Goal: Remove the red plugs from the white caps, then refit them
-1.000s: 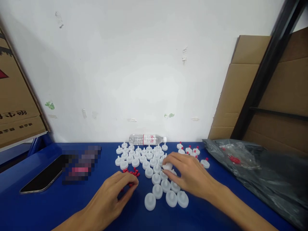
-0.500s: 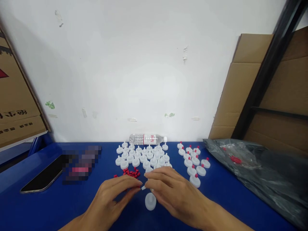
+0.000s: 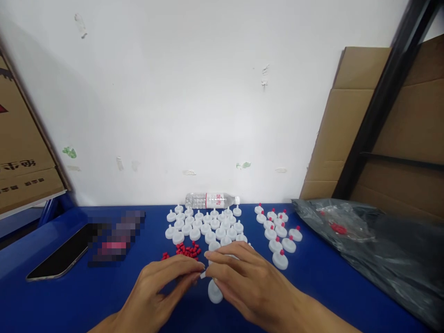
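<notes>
My left hand (image 3: 169,286) is closed in a pinch, thumb against forefinger, left of centre; whatever sits between those fingertips is too small and hidden to make out. My right hand (image 3: 249,282) curls round a white spout lid, mostly covered by the fingers, with its narrow spout (image 3: 203,274) poking out towards the left fingertips. Under the right fingers, another white lid (image 3: 215,292) lies on the blue table. Small red caps (image 3: 187,250) are heaped just beyond my left hand. Behind them stand many white spout lids (image 3: 205,228), spouts up and uncapped.
Several white lids with red caps on their spouts (image 3: 279,260) stand at the right. A clear bottle (image 3: 212,200) lies along the wall. To the left is a phone (image 3: 62,254); on the right are grey plastic sheeting (image 3: 374,249) and a clear bag with red pieces (image 3: 343,226).
The view has shifted slightly. My fingertips have come closer together, and less of the lid on the table below them shows. The spout still points at my left fingers.
</notes>
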Tool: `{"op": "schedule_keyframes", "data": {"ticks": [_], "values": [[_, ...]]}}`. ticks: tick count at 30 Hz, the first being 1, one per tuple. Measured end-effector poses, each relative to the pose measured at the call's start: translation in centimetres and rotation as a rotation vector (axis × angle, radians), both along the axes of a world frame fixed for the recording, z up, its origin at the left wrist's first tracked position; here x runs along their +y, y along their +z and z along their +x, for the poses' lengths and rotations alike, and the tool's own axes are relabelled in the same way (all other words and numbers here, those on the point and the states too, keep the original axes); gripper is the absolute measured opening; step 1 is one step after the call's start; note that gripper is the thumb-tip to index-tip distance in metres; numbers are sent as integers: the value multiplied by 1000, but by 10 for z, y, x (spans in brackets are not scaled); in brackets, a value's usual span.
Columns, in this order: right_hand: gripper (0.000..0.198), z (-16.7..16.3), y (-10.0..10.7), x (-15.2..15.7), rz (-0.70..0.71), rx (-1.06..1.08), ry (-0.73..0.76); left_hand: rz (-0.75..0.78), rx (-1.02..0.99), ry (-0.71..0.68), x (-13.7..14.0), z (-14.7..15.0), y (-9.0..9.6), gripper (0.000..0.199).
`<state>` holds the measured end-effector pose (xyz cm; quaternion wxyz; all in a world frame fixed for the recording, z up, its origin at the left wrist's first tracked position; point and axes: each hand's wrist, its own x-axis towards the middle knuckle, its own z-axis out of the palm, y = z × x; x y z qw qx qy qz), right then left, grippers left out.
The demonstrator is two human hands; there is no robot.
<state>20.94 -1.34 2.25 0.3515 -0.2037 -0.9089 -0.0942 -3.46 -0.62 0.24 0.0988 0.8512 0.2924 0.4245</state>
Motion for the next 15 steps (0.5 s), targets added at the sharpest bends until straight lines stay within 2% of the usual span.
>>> {"op": "schedule_keyframes", "data": {"ticks": [9, 15], "values": [[28, -1, -1, -1, 64, -20, -16, 72, 30, -10, -6, 0, 1, 19], [26, -4, 1, -4, 68, 7, -3, -10, 24, 40, 0, -1, -6, 16]]}}
